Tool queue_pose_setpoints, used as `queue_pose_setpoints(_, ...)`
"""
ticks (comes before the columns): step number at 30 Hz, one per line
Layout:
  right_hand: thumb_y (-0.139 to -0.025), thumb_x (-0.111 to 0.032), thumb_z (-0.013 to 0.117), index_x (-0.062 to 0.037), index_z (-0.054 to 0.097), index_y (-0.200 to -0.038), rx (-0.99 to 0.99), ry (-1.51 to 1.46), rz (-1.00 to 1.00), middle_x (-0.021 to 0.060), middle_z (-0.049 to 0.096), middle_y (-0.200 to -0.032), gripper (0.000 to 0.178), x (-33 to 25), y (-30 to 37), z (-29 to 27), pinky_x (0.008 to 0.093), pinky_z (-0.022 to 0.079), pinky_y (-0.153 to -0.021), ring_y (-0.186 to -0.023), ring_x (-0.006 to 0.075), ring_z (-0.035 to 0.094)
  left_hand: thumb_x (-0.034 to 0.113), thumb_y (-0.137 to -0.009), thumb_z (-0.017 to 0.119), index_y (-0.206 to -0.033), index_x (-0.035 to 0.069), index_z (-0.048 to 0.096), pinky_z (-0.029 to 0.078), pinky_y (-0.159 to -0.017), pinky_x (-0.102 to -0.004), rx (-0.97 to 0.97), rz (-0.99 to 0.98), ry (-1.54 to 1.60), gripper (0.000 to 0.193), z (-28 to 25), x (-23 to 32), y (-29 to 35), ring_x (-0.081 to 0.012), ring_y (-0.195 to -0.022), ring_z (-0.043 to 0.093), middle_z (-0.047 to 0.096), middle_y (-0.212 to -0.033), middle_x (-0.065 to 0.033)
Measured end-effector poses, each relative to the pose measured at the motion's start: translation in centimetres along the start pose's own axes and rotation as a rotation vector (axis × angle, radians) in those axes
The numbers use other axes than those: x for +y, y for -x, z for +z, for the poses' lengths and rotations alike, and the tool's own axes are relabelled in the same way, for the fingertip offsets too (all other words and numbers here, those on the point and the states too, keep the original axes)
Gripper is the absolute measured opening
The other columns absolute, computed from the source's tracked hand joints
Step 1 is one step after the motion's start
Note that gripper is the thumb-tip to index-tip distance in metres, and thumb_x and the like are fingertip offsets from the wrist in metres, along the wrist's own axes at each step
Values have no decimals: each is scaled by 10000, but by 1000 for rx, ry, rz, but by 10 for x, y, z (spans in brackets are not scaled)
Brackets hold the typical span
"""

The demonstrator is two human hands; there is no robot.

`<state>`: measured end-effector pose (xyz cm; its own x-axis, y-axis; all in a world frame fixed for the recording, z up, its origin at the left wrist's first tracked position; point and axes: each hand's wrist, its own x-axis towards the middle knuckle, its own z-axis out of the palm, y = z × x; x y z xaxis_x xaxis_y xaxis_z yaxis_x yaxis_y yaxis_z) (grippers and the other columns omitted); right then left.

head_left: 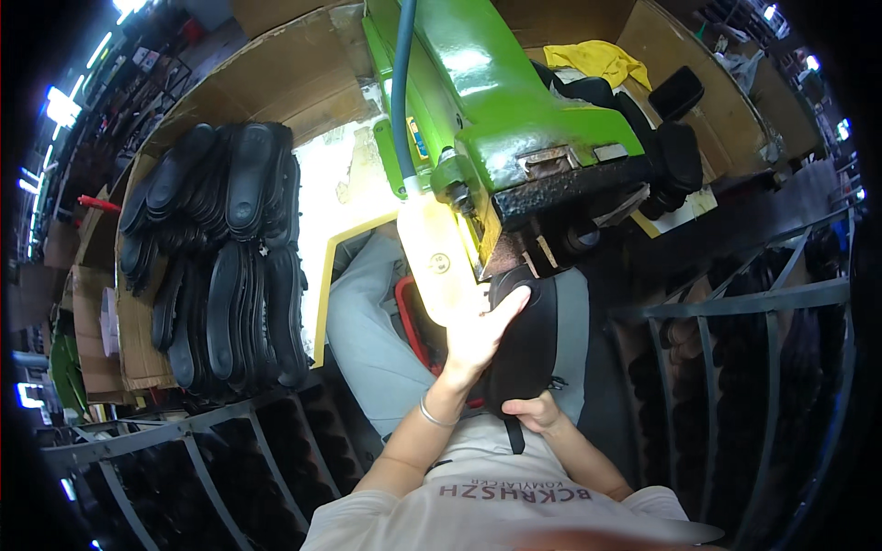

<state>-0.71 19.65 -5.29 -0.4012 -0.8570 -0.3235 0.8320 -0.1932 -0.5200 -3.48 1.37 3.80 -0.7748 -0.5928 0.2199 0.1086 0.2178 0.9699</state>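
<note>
A long black shoe sole lies over my lap, its far end under the head of a green machine. My left hand grips the sole's left edge near that far end, thumb laid across its top. At the near end my right hand pinches the sole, thumb above and the other fingers hidden beneath. A narrow black strip hangs from the near end toward my shirt. Bright lamp light falls on the machine's pale plate beside my left hand.
Stacks of black soles fill the table's left side, edged by cardboard. More black pieces and a yellow cloth lie right of the machine. Metal racks stand at both sides. A blue hose runs down the machine.
</note>
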Motion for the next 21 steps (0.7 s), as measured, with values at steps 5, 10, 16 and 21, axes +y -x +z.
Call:
queue_pose_setpoints(5, -655, 106, 585, 24, 479, -1247, 322, 95, -204, 125, 546, -1208, 607, -31, 26, -10, 337, 410, -971, -1115, 236, 529, 25, -787, 682, -771, -14, 639, 383, -538, -181, 78, -157, -40, 60, -3, -27, 19, -28, -602, 480, 593, -676, 28)
queue_pose_setpoints(10, -704, 58, 552, 26, 423, -1285, 578, 125, -589, 149, 538, -1187, 596, -94, 13, -14, 409, 422, -959, -1080, 288, 534, 2, -788, 668, -854, -19, 626, 421, -598, -181, 57, -103, -98, 81, -8, -36, 20, -42, -651, 518, 612, -745, 7)
queue_pose_setpoints(16, -742, 21, 580, -15, 503, -1130, 527, 135, -654, 111, 586, -1032, 397, -145, -34, 11, 334, 472, -866, -945, 230, 582, 103, -765, 688, -1026, -75, 593, 492, -739, -263, 94, -56, 429, 330, -33, -26, 14, -135, -787, 601, 650, -913, -91)
queue_pose_setpoints(21, -705, 48, 560, -25, 518, -1062, 417, 222, -591, 73, 575, -973, 367, -135, -60, 29, 279, 460, -827, -890, 175, 568, -27, -760, 676, -957, -85, 621, 483, -686, -231, 206, -222, 473, 213, -71, -20, 23, -111, -734, 600, 657, -845, -84)
